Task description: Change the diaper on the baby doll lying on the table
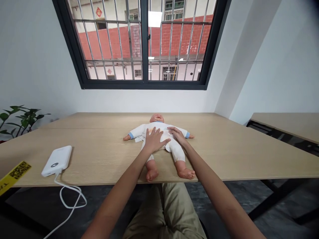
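As we look down and forward, the dark-framed barred window (112, 49) fills the far wall, with a red brick building behind its bars. Below it the long pale wooden table (236, 149) stretches from left to right, its near edge just above our khaki trousers (171, 212). A second table (286, 124) of the same wood stands apart at the far right.

On the main table, near the middle, lies the baby doll (159, 126). It is on its back in a white garment with blue cuffs, its head towards the window, its arms out to either side, and its bare feet reaching the near edge.

At the far left, beyond the table's end, a green leafy plant (22, 119) shows. A white cable (72, 196) loops down off the near edge at the left and runs from a white power bank (57, 160) that lies flat on the tabletop, well apart from the doll. A yellow printed tag (15, 174) sits at the near left corner.

Our left hand (154, 140) rests palm down on the doll's belly, its fingers spread and pointing away from us. Our right hand (177, 134) lies just beside it on the doll's right-hand flank, its fingers close together on the cloth. We cannot tell whether they pinch the fabric.
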A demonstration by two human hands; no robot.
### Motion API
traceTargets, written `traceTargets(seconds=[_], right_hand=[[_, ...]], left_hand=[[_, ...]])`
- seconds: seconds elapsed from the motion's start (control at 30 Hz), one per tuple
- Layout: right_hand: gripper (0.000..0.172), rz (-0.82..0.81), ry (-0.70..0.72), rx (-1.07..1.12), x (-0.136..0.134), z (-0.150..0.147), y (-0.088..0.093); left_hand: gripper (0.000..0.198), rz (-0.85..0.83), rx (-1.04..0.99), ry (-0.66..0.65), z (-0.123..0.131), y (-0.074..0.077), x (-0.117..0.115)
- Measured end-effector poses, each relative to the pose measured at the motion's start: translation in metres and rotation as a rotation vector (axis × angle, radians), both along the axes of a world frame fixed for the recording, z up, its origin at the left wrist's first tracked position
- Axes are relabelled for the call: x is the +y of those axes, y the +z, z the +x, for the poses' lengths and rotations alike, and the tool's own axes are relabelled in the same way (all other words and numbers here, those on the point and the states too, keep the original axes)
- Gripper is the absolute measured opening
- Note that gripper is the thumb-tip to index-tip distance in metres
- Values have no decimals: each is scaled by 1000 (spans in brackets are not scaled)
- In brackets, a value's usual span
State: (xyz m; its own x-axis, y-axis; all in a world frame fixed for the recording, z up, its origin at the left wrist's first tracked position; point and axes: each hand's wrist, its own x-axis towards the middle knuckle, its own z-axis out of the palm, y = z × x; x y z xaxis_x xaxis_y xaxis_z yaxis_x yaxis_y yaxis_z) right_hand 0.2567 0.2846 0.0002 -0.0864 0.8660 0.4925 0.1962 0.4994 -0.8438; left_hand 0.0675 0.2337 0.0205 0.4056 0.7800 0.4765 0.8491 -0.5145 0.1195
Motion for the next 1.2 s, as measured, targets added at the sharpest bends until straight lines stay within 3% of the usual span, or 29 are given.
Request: traceTargets(seconds=[0.23,0.37,0.5,0.6,0.8,0.93,1.03,1.2], right_hand=[[20,-14,1,-42,-3,-1,3],[15,-5,13,-80,-4,-2,4],[13,5,19,-102,-2,0,3],[13,12,20,-101,-2,1,0],[27,15,-4,-34,6,4,-8],[44,-2,-75,56,14,7,-14],[50,-39,-103,116,17,9,-18],[50,-78,-89,152,18,9,-21]], left_hand=[[71,24,-112,52,0,-5,3],[45,49,-309,102,-2,7,5],[28,86,-484,232,-21,17,14],[21,34,-513,306,-47,15,26],[11,-187,-562,152,-102,-1,51],[27,-313,-500,43,-119,-13,58],[37,-360,-475,56,-123,-20,59],[28,-338,-549,129,-126,-19,56]])
